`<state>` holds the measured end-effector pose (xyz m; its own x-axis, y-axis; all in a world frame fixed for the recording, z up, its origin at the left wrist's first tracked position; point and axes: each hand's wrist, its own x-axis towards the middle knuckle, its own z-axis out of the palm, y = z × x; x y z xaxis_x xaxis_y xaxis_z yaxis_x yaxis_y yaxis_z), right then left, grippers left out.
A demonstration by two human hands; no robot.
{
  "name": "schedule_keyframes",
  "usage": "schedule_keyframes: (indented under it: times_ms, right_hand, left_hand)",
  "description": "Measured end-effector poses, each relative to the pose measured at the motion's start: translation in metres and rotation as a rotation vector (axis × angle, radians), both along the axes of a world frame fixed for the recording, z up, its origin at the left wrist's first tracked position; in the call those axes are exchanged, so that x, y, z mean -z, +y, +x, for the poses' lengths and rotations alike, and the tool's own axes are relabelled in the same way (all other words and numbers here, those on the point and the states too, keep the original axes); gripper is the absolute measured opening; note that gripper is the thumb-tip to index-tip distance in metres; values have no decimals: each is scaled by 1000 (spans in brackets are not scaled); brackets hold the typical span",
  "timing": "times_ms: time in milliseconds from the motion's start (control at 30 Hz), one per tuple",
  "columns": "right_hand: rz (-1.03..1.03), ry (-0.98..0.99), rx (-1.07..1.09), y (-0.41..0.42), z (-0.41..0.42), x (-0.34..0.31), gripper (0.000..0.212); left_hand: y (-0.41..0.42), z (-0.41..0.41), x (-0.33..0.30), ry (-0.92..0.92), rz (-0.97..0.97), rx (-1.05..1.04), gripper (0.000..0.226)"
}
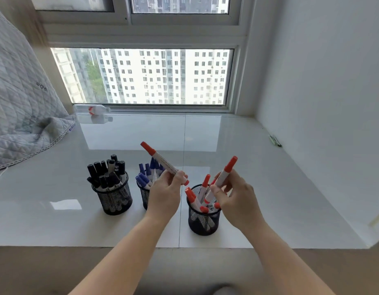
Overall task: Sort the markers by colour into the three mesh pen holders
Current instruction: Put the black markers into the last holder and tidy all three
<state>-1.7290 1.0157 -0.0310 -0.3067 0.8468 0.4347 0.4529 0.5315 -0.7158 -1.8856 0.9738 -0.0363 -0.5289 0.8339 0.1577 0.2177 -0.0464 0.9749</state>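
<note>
Red-capped markers fill both my hands above the glossy white bench (pixel 269 188), seen from the head camera. My left hand (pixel 165 193) pinches one red marker (pixel 163 162) near its lower end, its cap tilted up and away to the left, above the middle holder. My right hand (pixel 237 198) grips a second red marker (pixel 223 177) by the barrel, cap slanting up to the right, its lower end at the mouth of the right mesh holder (pixel 203 220), which already carries several red markers. The left mesh holder (pixel 113 199) stands packed with black markers (pixel 108 171); the middle mesh holder (pixel 145 195), partly hidden behind my left hand, holds blue markers (pixel 147 173). No loose markers show on the bench.

As I judge it, these are the last two to place. Doing it well means lowering the right-hand marker upright into a gap between the reds before letting go, then swinging the left-hand one across to the same holder, without knocking the rim or dropping it among the blues.
</note>
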Motion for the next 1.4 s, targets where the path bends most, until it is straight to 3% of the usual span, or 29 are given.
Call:
schedule_keyframes:
  times_ms: [167, 333, 433, 533, 600, 700, 800, 900, 1000, 1167, 1233, 1400]
  right_hand:
    - [42, -231, 9, 2, 7, 15, 11]
    - [24, -74, 52, 2, 7, 13, 20]
    - [90, -10, 74, 1, 8, 11, 42]
    - [134, -129, 29, -4, 7, 15, 69]
    - [176, -197, 17, -6, 7, 17, 66]
    - [247, -122, 53, -6, 7, 19, 47]
    - [245, -63, 84, -4, 9, 21, 29]
    - [247, -146, 34, -4, 10, 26, 12]
    - [282, -190, 22, -5, 11, 30, 10]
    - [273, -177, 40, -4, 12, 32, 8]
    - [265, -167, 39, -4, 12, 32, 8]
    - [277, -128, 73, -6, 9, 36, 14]
  left_hand:
    - [-2, 3, 3, 199, -5, -14, 11]
    - [1, 1, 4, 321, -38, -41, 11]
    - [3, -3, 3, 305, -49, -68, 21]
    - [5, -4, 2, 289, -65, -49, 18]
    - [5, -3, 0, 234, -54, -26, 13]
    - [3, 0, 0, 198, -32, -12, 22]
    - [3, 0, 3, 288, -45, -23, 23]
    - [2, 3, 3, 360, -45, -48, 16]
    - [2, 6, 4, 364, -25, -57, 13]
    - [-3, 10, 3, 359, 41, -63, 67]
    - [-4, 11, 3, 384, 65, -65, 77]
    - [-2, 12, 3, 469, 71, -52, 40]
